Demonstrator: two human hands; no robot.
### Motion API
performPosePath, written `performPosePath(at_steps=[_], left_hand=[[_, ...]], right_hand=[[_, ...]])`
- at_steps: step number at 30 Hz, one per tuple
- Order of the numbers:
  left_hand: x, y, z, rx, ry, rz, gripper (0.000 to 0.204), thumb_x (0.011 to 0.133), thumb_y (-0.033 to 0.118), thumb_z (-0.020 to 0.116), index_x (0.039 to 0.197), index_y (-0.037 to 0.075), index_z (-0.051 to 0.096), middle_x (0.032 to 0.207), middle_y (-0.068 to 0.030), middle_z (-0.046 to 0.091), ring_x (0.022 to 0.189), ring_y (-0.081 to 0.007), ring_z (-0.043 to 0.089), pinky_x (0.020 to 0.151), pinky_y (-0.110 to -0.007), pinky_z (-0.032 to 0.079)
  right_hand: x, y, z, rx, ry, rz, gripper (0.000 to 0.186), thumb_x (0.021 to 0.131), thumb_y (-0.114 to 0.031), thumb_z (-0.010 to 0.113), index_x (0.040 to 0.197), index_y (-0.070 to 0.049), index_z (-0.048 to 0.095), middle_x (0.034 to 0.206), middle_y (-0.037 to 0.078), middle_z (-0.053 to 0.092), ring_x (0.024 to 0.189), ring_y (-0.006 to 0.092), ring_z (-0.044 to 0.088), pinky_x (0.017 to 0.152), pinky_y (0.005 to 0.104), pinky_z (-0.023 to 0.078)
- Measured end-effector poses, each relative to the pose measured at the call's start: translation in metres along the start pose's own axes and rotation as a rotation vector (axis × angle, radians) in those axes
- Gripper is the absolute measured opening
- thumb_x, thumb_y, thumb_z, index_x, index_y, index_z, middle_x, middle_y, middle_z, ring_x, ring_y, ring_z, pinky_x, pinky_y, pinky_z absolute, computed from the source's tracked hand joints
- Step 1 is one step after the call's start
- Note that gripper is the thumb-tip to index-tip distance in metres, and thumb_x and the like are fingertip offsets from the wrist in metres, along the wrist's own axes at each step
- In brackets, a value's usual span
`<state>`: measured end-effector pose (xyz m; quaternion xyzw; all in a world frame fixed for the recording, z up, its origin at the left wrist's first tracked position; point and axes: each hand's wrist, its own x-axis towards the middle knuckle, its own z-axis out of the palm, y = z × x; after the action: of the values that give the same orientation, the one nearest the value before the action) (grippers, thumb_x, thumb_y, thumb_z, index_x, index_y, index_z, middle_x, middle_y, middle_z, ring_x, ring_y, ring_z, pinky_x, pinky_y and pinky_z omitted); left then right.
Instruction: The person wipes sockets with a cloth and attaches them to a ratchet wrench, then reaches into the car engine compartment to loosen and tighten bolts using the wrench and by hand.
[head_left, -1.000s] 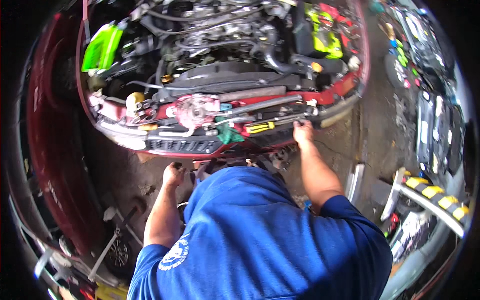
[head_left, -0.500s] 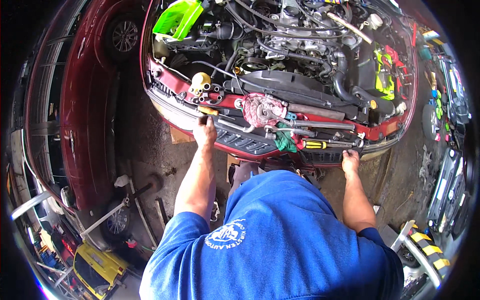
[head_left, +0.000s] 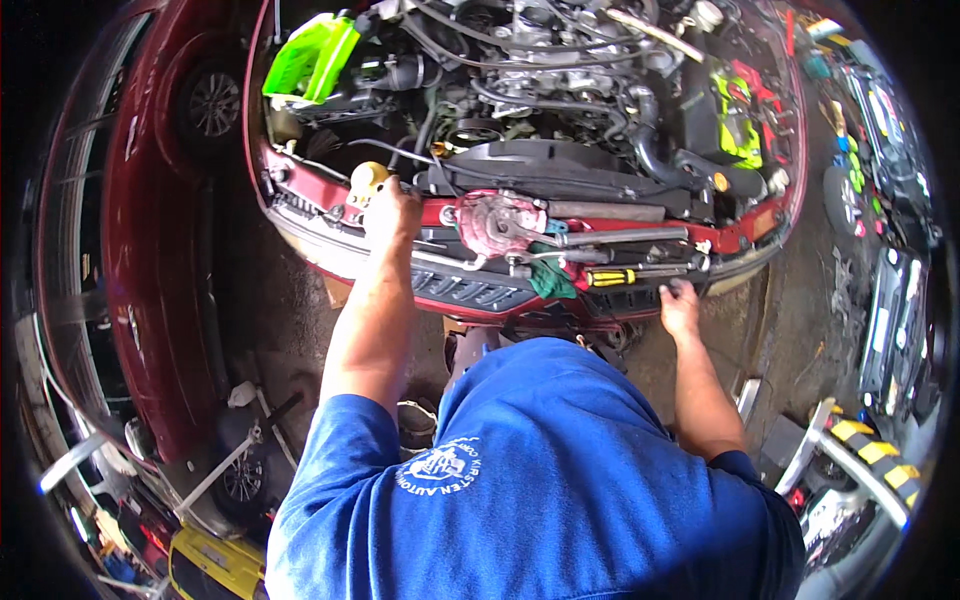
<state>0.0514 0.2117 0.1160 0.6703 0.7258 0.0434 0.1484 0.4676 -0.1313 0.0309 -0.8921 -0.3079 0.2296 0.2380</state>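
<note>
My left hand (head_left: 394,212) is over the left part of the car's red front panel, beside a yellow rounded object (head_left: 368,180) and small metal sockets (head_left: 352,214). Its fingers are drawn together, and whatever they hold is hidden. At the right, my right hand (head_left: 681,306) is at the bumper's edge, fingers curled; I cannot make out what is in them. Close above it lies a yellow-and-black screwdriver (head_left: 611,277). Between my hands, a stained red-and-white rag (head_left: 492,222) bears a metal tool, and a green cloth (head_left: 552,279) lies lower.
An open engine bay (head_left: 560,100) lies ahead, with a bright green plastic piece (head_left: 312,58) at its left. Long metal tools (head_left: 620,237) rest along the front panel. A dark red car (head_left: 160,230) stands on the left, and a striped yellow-and-black rail (head_left: 870,450) is at lower right.
My left hand has moved forward from near an orange-handled tool to the sockets by the yellow object. My right hand stays at the bumper edge. The whole view has shifted slightly.
</note>
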Motion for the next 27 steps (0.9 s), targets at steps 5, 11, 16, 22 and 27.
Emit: performPosePath(at_steps=[5,11,16,22,27], left_hand=[[0.022,-0.014,0.014,0.067,-0.068,-0.020,0.040,0.083,0.034,0.066,0.106,0.001,0.068,0.109,-0.0252,0.066,0.105,-0.0387,0.065,0.093,-0.046,0.051],[0.023,-0.031,0.008,0.027,0.300,0.162,0.029,0.086,0.033,0.066,0.097,0.005,0.069,0.090,-0.0179,0.071,0.084,-0.0391,0.069,0.075,-0.046,0.055],[0.000,-0.029,-0.032,-0.777,-0.111,0.045,0.026,0.090,0.023,0.070,0.103,0.002,0.067,0.081,-0.0104,0.071,0.067,-0.0168,0.066,0.059,-0.030,0.051],[-0.087,-0.068,-0.003,-1.393,-0.541,-0.377,0.023,0.088,0.006,0.064,0.111,0.002,0.059,0.085,-0.0060,0.065,0.068,-0.0139,0.059,0.063,-0.027,0.050],[-0.141,-0.057,0.033,-1.608,-0.752,-0.578,0.015,0.087,0.002,0.063,0.101,0.005,0.059,0.087,-0.0055,0.066,0.075,-0.0165,0.063,0.068,-0.029,0.052]], right_hand=[[-0.017,-0.091,0.006,-0.174,-0.077,-0.276,0.030,0.085,-0.021,0.072,0.108,-0.004,0.063,0.098,0.016,0.067,0.090,0.0310,0.066,0.081,0.0409,0.053],[-0.024,-0.171,0.038,-0.268,-0.167,-0.790,0.023,0.086,-0.022,0.068,0.100,-0.004,0.063,0.108,0.014,0.061,0.103,0.0339,0.059,0.089,0.0447,0.050],[-0.001,-0.182,0.052,-0.279,-0.172,-0.738,0.023,0.084,-0.021,0.067,0.098,-0.004,0.063,0.104,0.015,0.060,0.102,0.0346,0.058,0.090,0.0453,0.049],[-0.012,-0.188,0.074,-0.502,-0.312,-1.103,0.012,0.086,-0.015,0.059,0.090,-0.007,0.067,0.095,0.010,0.064,0.097,0.0271,0.058,0.088,0.0425,0.047],[-0.019,-0.204,0.136,-0.529,-0.277,-1.215,0.014,0.084,-0.018,0.056,0.092,-0.009,0.064,0.089,0.009,0.065,0.091,0.0258,0.061,0.080,0.0424,0.050]])
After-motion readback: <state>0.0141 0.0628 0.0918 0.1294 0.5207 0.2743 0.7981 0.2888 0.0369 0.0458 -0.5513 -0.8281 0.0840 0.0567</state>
